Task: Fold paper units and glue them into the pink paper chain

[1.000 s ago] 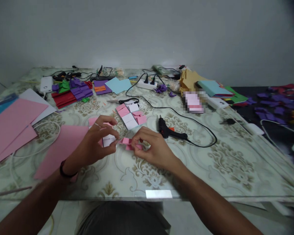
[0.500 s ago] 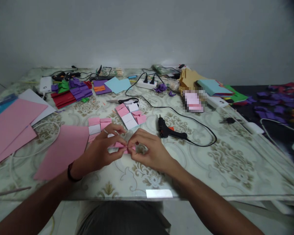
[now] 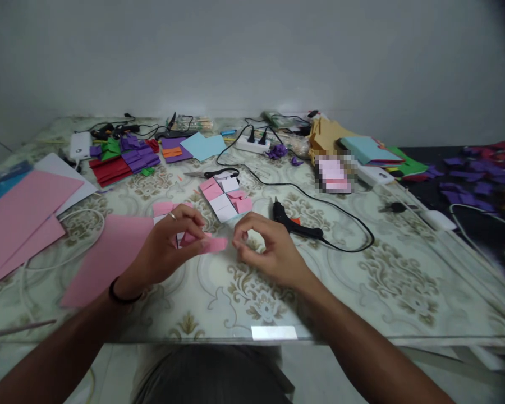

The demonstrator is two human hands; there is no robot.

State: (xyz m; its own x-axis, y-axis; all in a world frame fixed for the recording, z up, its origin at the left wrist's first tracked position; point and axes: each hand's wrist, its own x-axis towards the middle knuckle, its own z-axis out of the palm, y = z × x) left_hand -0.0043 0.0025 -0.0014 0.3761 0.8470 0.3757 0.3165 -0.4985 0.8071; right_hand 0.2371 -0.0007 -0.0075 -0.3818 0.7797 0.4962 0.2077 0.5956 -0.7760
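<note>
My left hand [image 3: 170, 238] pinches a small folded strip of pink paper [image 3: 215, 245] between thumb and fingers, its end sticking out to the right. Just right of that strip, my right hand [image 3: 267, 244] is closed in a pinch, apart from the paper. Whether anything tiny sits between its fingertips I cannot make out. Behind the hands lies a pink-and-white checkered paper piece [image 3: 222, 206] with folded pink parts on it. Another pink-and-white piece [image 3: 162, 209] is partly hidden by my left hand. A large pink sheet [image 3: 109, 258] lies beside my left wrist.
A black glue gun [image 3: 297, 224] rests right of my right hand, its cord looping behind. Scissors [image 3: 219, 173] lie beyond the checkered piece, near a white power strip [image 3: 252, 145]. Purple folded paper [image 3: 138, 157] sits back left; more pink sheets [image 3: 29, 207] cover the left side.
My hands have moved apart: the right fingers have come off the pink paper and shifted slightly right. The left hand has drawn a little left, still pinching the paper.
</note>
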